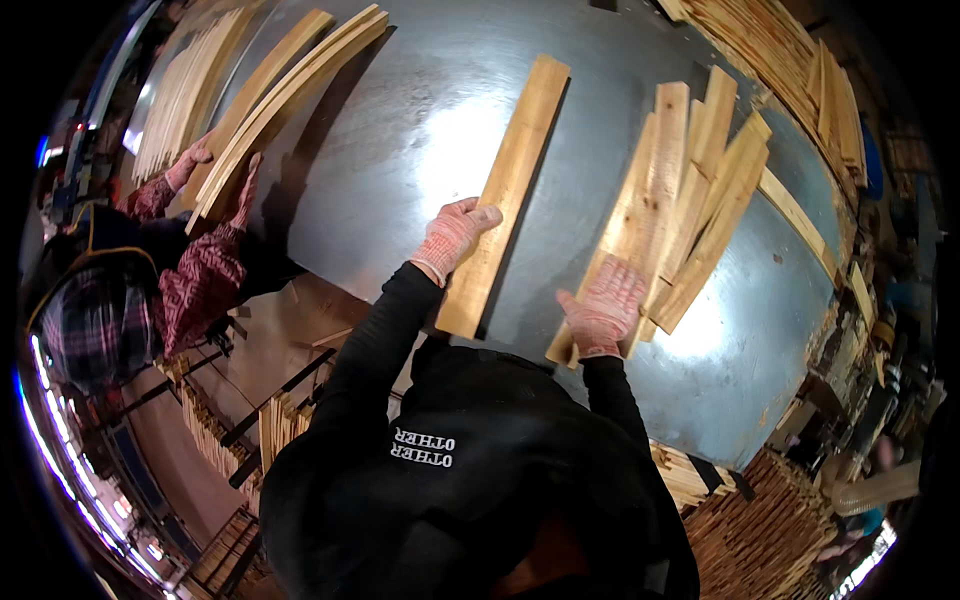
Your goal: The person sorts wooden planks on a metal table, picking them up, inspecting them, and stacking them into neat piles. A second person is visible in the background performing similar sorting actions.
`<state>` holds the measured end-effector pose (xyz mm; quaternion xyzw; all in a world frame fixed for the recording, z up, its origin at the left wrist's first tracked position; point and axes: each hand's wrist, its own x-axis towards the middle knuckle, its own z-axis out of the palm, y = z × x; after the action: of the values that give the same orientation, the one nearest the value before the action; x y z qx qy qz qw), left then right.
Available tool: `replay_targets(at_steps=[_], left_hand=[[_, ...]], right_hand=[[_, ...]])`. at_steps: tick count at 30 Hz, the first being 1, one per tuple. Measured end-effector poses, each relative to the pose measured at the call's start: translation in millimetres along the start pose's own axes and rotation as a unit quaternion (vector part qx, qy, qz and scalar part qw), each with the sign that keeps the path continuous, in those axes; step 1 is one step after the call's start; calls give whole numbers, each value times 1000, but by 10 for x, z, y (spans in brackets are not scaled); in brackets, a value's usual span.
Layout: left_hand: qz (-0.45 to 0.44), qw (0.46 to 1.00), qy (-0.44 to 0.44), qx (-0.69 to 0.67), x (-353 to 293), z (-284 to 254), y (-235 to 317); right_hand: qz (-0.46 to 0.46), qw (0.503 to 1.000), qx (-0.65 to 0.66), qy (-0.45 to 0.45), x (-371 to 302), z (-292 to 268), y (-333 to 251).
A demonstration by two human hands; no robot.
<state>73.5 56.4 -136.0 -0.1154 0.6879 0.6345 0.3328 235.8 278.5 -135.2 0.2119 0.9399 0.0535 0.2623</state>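
Observation:
A long wooden board [515,170] stands out in the middle of the grey metal table, casting a dark shadow along its right side. Gripping its left edge is my left hand [457,238], in a pink-and-white knit glove, with the thumb over the top face and the other fingers partly hidden. My right hand [606,305], gloved alike, lies flat with fingers stretched on the near end of a loose, fanned pile of boards [660,190]. These boards overlap at differing angles, and some show dark knots.
The shiny metal table [400,130] spreads under everything. At left, a co-worker's gloved hands [188,165] hold boards [290,95], beside a row of pale boards [185,90]. One narrow strip [800,220] lies near the right edge. Stacked wood [750,40] lines the far right; another stack [760,530] stands lower right.

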Motion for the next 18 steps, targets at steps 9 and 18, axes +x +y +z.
replay_targets(at_steps=[9, 18], left_hand=[[43, 797, 314, 513, -90, -1437, 139], [-264, 831, -352, -341, -838, 808, -256]], right_hand=[[71, 979, 193, -19, -184, 107, -62], [38, 782, 609, 124, -132, 100, 302]])
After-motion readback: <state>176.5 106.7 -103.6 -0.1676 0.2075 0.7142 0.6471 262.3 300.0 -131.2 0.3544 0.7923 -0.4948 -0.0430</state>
